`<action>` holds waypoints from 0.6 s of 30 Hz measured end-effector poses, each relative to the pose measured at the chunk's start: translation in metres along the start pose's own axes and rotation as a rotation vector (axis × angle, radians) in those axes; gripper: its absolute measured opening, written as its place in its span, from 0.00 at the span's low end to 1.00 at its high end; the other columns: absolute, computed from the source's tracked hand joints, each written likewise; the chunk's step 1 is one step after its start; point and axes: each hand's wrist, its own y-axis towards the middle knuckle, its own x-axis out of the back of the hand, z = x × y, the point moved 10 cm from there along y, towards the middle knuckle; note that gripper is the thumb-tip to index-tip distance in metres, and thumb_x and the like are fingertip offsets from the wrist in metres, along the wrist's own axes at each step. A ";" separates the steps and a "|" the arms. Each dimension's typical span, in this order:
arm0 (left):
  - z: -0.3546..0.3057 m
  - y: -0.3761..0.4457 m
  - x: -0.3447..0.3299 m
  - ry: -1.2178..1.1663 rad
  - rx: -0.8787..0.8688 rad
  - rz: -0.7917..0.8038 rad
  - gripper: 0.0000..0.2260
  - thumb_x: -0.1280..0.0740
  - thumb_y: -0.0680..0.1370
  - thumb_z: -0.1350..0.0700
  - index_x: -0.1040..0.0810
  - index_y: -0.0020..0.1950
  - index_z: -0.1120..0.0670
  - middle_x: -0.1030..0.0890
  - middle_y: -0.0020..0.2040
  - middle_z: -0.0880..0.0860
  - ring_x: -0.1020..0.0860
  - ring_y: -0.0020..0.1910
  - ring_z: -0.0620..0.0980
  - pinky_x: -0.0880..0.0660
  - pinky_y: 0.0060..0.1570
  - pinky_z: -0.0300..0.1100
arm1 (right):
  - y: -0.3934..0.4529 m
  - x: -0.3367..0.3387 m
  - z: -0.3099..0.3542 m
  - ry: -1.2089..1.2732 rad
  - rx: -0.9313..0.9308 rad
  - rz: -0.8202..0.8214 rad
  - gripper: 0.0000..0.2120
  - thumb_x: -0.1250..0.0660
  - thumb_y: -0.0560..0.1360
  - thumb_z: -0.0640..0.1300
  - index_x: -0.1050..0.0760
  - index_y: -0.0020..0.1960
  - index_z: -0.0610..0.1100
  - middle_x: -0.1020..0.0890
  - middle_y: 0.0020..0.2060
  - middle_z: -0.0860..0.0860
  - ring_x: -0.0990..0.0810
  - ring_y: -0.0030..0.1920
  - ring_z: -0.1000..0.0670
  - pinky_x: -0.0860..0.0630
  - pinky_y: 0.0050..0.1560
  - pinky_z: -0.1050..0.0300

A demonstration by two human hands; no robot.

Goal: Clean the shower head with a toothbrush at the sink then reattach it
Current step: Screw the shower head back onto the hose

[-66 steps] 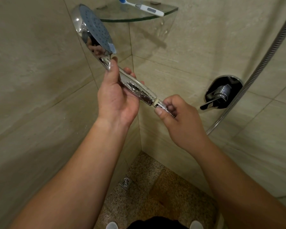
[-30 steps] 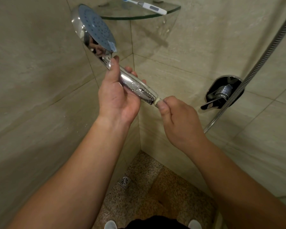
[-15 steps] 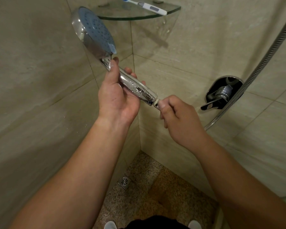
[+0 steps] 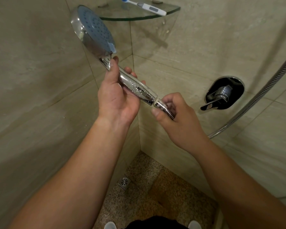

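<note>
A chrome shower head [image 4: 94,30] with a blue-grey spray face points up and left in the shower corner. My left hand [image 4: 116,98] grips its wet chrome handle [image 4: 137,88]. My right hand [image 4: 177,116] pinches the metal hose nut [image 4: 162,105] at the handle's lower end, thumb and fingers wrapped around it. The ribbed metal hose [image 4: 261,95] runs from behind my right hand up to the right edge. A white and blue toothbrush [image 4: 145,6] lies on the glass corner shelf [image 4: 139,16] above.
A chrome mixer lever [image 4: 221,96] on a dark plate sits on the right wall. Beige tiled walls meet in the corner. Below, a speckled floor holds a small square drain [image 4: 123,183]. My shoe tips show at the bottom edge.
My right hand has shifted its grip around the hose nut, fingers turning on it. The shower head rotated slightly in my left hand, which kept its place.
</note>
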 end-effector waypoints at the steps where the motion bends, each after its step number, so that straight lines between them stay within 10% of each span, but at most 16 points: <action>1: 0.000 0.000 0.000 0.002 0.000 -0.002 0.06 0.37 0.83 0.47 0.24 0.56 0.47 0.26 0.39 0.49 0.26 0.39 0.45 0.30 0.68 0.55 | 0.000 0.000 0.000 -0.007 0.008 -0.010 0.10 0.34 0.77 0.55 0.29 0.49 0.50 0.23 0.35 0.56 0.24 0.34 0.58 0.27 0.36 0.60; 14: 0.000 0.000 0.001 0.000 -0.002 -0.003 0.06 0.38 0.84 0.47 0.24 0.55 0.47 0.26 0.39 0.49 0.26 0.39 0.45 0.32 0.70 0.56 | 0.003 -0.003 -0.002 -0.033 -0.001 0.013 0.16 0.44 0.81 0.58 0.27 0.43 0.48 0.21 0.31 0.50 0.21 0.33 0.50 0.23 0.38 0.48; 18: 0.001 0.000 0.001 -0.001 -0.001 0.005 0.06 0.38 0.84 0.47 0.24 0.57 0.47 0.26 0.39 0.49 0.26 0.39 0.45 0.31 0.69 0.55 | 0.001 -0.003 0.001 -0.036 0.040 0.013 0.09 0.36 0.78 0.55 0.30 0.50 0.50 0.22 0.33 0.54 0.24 0.32 0.57 0.28 0.33 0.61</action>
